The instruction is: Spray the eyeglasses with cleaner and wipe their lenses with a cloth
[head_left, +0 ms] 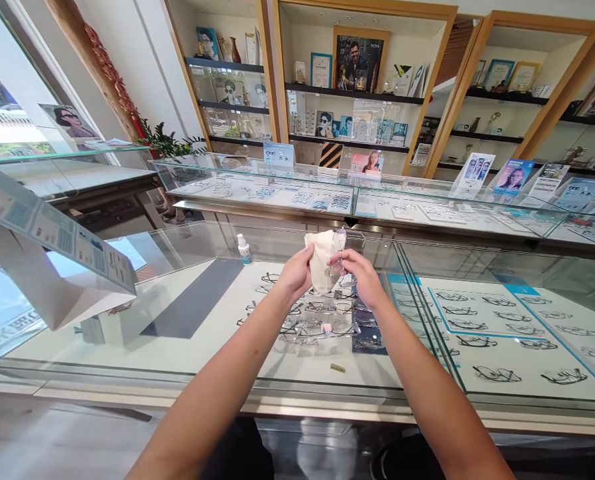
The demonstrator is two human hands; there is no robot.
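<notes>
Left hand (298,272) pinching a cream cloth (321,263) in a snug grip, right hand's (360,273) grip pinching clear glasses (338,244) against the cloth's right side, white bottle (244,250) standing on the glass desk (297,365) left of both grips, spectacle rows (330,307) lying below them under the glass

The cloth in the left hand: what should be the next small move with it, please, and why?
Probably fold the cloth over the glasses and rub lightly: the left hand holds the cloth, and the right hand holds the glasses up at its edge, so both seem ready.
</notes>
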